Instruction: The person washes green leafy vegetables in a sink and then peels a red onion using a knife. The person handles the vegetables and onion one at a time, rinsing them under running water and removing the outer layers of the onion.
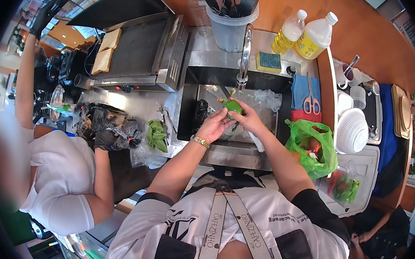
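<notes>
Over the black sink (pixel 189 79) both hands meet around a green bell pepper (pixel 233 108). My left hand (pixel 212 126) cups its lower left side, thumb against it. With my right hand (pixel 248 117) I touch the pepper's right side; a knife (pixel 222 88) points up and away from there, its handle hidden by the fingers and pepper. Vegetable scraps (pixel 210 88) and crumpled clear plastic (pixel 268 100) lie in the basin. The chrome faucet (pixel 247 53) arches just beyond the hands. A green plastic bag (pixel 311 147) holding produce sits right of the sink.
A contact grill (pixel 139 47) with bread slices (pixel 106 51) stands at left, beside a co-worker (pixel 61 177) in black gloves. Behind the sink are a utensil bucket (pixel 232 29), a sponge (pixel 268 62) and bottles (pixel 315 37). Scissors (pixel 311 101) lie on cloths at right, near a white colander (pixel 352 131).
</notes>
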{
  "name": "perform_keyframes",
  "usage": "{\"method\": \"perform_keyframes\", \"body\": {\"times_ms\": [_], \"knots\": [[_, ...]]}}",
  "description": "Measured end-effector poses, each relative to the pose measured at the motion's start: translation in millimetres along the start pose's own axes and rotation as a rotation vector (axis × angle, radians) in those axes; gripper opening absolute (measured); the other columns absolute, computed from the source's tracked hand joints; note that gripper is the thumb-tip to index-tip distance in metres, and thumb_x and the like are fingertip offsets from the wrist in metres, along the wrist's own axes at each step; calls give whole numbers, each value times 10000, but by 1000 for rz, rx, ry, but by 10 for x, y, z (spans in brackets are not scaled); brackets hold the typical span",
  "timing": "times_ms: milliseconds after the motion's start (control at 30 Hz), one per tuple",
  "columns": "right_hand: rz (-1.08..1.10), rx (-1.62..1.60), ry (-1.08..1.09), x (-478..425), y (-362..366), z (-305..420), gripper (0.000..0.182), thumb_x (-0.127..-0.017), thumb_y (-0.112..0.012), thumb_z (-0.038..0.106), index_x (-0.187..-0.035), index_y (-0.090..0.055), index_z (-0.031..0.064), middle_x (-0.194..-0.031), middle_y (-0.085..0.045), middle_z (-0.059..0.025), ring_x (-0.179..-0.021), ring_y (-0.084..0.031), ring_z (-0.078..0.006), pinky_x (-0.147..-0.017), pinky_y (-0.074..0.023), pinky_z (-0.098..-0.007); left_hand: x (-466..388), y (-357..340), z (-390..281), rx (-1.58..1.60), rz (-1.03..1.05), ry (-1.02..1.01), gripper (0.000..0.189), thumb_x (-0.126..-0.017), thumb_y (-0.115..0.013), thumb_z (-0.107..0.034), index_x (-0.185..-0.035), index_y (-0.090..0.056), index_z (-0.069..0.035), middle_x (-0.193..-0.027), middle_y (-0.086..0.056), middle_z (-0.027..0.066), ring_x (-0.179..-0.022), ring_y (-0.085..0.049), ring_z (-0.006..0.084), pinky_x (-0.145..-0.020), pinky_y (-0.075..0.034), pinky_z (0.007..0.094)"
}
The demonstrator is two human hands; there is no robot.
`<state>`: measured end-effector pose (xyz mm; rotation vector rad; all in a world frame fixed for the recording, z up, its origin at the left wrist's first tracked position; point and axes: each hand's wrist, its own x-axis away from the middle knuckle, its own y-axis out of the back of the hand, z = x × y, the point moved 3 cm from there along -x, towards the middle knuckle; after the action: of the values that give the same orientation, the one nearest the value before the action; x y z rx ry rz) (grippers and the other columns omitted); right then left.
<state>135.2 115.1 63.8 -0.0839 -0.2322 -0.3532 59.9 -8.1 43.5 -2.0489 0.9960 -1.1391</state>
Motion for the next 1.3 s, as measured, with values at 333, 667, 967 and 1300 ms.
{"method": "perform_keyframes", "body": {"times_ms": [333,667,967,1300], "knots": [[-105,216,-173,11,46,-23,613,-816,-600,419,-1314,-404,120,-832,-597,-99,-642,-567,-146,-591,-472,-269,-29,-101,36,-108,-87,-284,257,-873,-554,-95,-1115,-471,-66,-1058,-560,32,-961,-544,136,-850,-452,302],[17,-157,-301,28,46,9,459,-885,-514,404,-1200,-458,75,-606,-479,-19,-412,-426,-83,-333,-313,-239,-2,-158,57,-735,-140,-588,435,-780,-643,-9,-1130,-386,-45,-1065,-547,85,-986,-534,129,-831,-449,284],[-359,727,-153,-150,178,-158,610,-785,-576,525,-1177,-476,68,-821,-615,-172,-770,-626,-309,-637,-498,-388,-117,634,-167,-1169,-631,-620,449,-741,-647,-15,-1126,-416,-46,-997,-566,111,-914,-577,215,-769,-462,377],[-283,566,-89,-340,382,-774,389,-776,-602,332,-1089,-562,105,-1036,-532,-126,-894,-544,-289,-766,-468,-415,22,473,-244,245,13,190,408,-861,-384,-264,-1117,-495,34,-1043,-564,226,-932,-549,319,-855,-423,433]]}}
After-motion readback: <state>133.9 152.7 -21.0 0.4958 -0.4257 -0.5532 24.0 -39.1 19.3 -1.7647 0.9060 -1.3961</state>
